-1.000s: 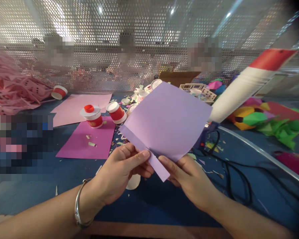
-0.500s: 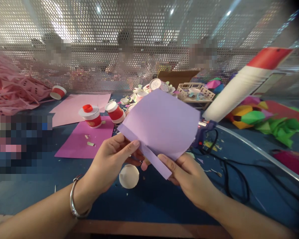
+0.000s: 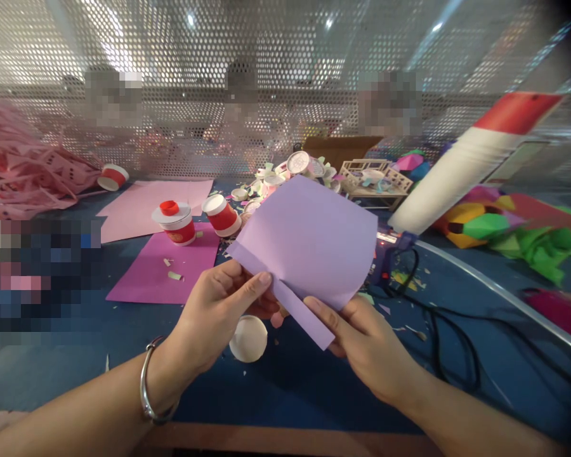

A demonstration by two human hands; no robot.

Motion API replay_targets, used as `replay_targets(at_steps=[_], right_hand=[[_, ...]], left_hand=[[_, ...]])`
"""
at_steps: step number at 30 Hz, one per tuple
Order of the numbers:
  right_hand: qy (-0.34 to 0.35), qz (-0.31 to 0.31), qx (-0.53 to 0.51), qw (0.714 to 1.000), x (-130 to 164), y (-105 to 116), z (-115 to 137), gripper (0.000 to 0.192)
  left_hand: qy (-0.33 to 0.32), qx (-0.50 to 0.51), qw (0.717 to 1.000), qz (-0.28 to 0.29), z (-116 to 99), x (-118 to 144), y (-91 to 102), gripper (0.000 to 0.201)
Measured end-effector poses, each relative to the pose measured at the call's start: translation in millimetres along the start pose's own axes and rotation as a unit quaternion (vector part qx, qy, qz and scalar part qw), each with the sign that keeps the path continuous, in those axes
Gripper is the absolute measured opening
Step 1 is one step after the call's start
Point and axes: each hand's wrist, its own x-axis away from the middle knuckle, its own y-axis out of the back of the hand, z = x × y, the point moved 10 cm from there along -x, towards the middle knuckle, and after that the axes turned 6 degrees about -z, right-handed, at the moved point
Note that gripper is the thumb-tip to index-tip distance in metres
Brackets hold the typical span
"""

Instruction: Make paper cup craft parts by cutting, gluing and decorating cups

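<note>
A sheet of lilac paper [image 3: 314,235] is held up above the table, with a narrow strip along its near edge folded over or torn partly free. My left hand [image 3: 223,298] pinches the left part of that edge, thumb on top and fingers underneath. Farther right, my right hand [image 3: 361,336] grips the strip and the sheet's lower corner between thumb and fingers. Below the paper, a round white paper disc or cup [image 3: 248,339] rests on the blue table. A small pink piece [image 3: 276,317] shows under the sheet, mostly hidden.
Red-and-white paper cups [image 3: 223,216] stand left of the sheet, one on purple paper [image 3: 157,276]. Behind lie pink paper [image 3: 157,203] and a pile of cups and scraps [image 3: 297,163]. At right are a glue gun [image 3: 387,260], cables [image 3: 438,343] and a large white tube [image 3: 447,178].
The strip's right end has dipped slightly toward me, and the sheet's top edge sits a little lower. Both hands keep their hold on the paper.
</note>
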Motion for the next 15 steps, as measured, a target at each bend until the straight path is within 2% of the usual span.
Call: replay_targets(at_steps=[3,9,15], right_hand=[[0.012,-0.019,-0.005,1.000,0.2,2.6,4.2,0.039],[0.052,-0.030,-0.001,0.998,0.0,2.8,21.0,0.020],[0.044,-0.010,0.012,0.999,-1.4,-0.8,27.7,0.020]], left_hand=[[-0.011,-0.022,1.000,-0.003,-1.3,-0.1,0.2,0.023],[-0.010,-0.025,1.000,-0.010,0.4,2.7,1.0,0.023],[0.009,-0.020,1.000,-0.006,6.2,1.8,0.1,0.023]])
